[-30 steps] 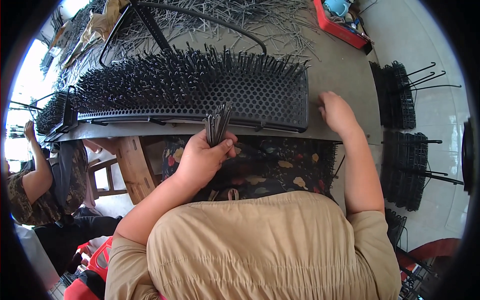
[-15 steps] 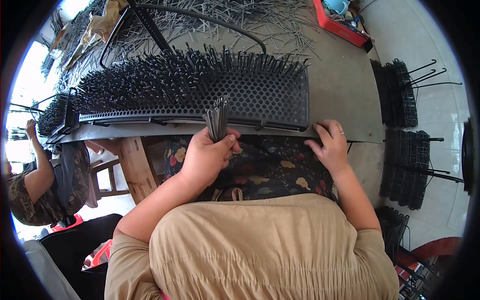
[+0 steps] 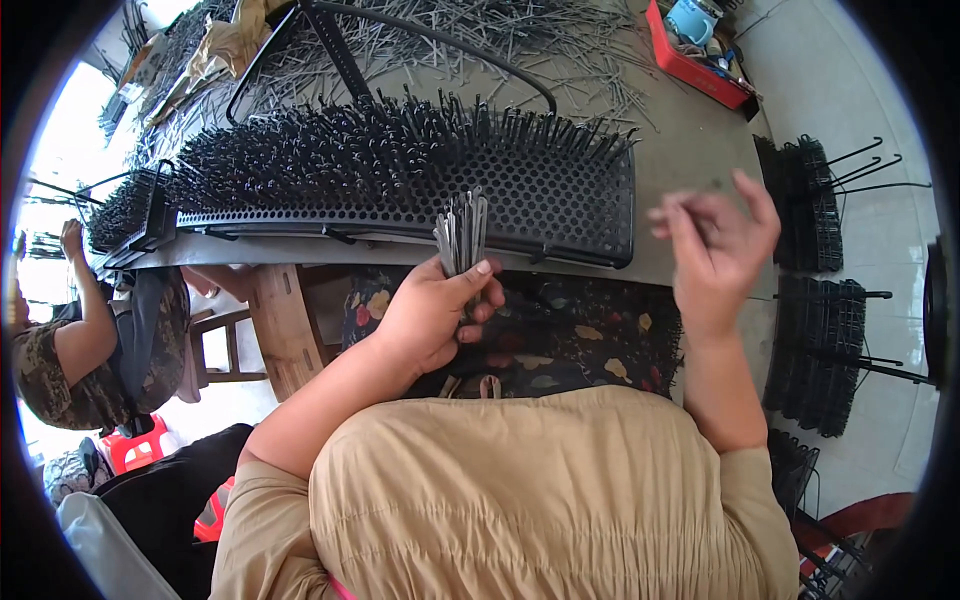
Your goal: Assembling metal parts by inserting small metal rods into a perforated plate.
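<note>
My left hand (image 3: 425,315) is closed round a bundle of thin metal strips (image 3: 462,232), their looped ends sticking up above the thumb. Just beyond the bundle stands a black perforated rack (image 3: 575,205), densely filled with upright black hook-ended pins (image 3: 330,150) except toward its right end and front edge. Raised off the worktop to the right of this rack is my right hand (image 3: 725,245). Its fingers are apart, partly bent and blurred by motion, with nothing visible held in them.
Loose metal strips (image 3: 480,50) lie heaped across the back of the grey table (image 3: 665,165). A red tray (image 3: 700,70) holding a blue mug (image 3: 693,20) sits at the far right. Stacks of black racks (image 3: 820,350) stand beside the table. A co-worker (image 3: 85,340) sits at the left.
My right hand has lifted from the table's front edge and moved right and away from me. The left hand keeps its bundle, and the whole view has shifted slightly.
</note>
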Tool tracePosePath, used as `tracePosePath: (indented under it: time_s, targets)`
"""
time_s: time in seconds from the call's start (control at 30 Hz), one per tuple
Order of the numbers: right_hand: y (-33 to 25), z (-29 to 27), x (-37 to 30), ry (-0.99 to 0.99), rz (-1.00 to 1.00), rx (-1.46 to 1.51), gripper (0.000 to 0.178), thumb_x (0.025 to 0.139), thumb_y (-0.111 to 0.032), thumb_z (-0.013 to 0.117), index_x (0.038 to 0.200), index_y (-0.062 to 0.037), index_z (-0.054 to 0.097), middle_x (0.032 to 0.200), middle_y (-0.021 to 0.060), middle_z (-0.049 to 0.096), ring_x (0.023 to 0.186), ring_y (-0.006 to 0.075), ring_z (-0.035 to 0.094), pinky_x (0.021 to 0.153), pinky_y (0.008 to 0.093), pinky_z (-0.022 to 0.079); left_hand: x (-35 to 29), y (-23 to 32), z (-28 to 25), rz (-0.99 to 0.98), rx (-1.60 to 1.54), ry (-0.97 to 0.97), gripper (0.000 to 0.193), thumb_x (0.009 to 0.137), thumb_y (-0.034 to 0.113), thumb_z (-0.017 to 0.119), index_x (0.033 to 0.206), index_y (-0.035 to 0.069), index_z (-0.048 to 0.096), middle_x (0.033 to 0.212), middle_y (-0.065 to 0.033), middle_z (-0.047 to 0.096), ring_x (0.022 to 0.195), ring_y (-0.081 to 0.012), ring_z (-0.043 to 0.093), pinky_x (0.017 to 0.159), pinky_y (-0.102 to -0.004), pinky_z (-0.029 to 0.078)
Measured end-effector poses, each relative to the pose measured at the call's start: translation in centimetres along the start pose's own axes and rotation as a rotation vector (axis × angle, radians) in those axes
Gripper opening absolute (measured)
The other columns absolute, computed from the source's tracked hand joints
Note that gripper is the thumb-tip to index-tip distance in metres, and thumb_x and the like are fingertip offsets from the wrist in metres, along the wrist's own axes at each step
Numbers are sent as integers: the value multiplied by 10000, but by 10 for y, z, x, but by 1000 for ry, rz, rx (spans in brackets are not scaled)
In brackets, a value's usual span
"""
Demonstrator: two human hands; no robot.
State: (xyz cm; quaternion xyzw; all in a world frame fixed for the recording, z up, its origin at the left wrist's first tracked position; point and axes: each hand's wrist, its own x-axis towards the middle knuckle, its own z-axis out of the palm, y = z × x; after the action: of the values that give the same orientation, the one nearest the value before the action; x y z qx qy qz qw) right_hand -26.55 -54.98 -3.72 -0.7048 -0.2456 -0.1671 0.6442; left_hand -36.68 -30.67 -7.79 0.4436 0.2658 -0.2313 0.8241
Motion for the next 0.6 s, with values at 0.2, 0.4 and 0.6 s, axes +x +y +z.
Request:
tracePosePath:
  time_s: [0.2, 0.4, 0.6]
  targets:
    - [43, 87, 50, -212, -314, -193, 378, 853, 81, 642, 1160, -35, 454, 913, 110, 658, 800, 172, 681, 692, 259, 545, 0, 1, -3, 78, -149, -51, 256, 997, 134, 465, 1212, 6, 519, 939, -91, 610, 805, -167, 576, 582, -285, 465]
    - [47, 107, 59, -259, -396, -365, 375, 799, 33, 713, 1092, -55, 497, 854, 83, 662, 793, 186, 699, 687, 282, 532, -11, 1, -10, 79, -272, -114, 240, 988, 91, 473, 1195, -21, 519, 1054, -147, 630, 919, -239, 636, 762, -408, 585]
    - [43, 112, 63, -261, -472, -398, 358, 793, 28, 720, 1068, -59, 507, 828, 82, 666, 782, 195, 701, 669, 282, 528, -12, 2, -13, 95, -292, -154, 215, 978, 63, 473, 1166, -31, 518, 1067, -175, 628, 922, -280, 653, 750, -463, 601]
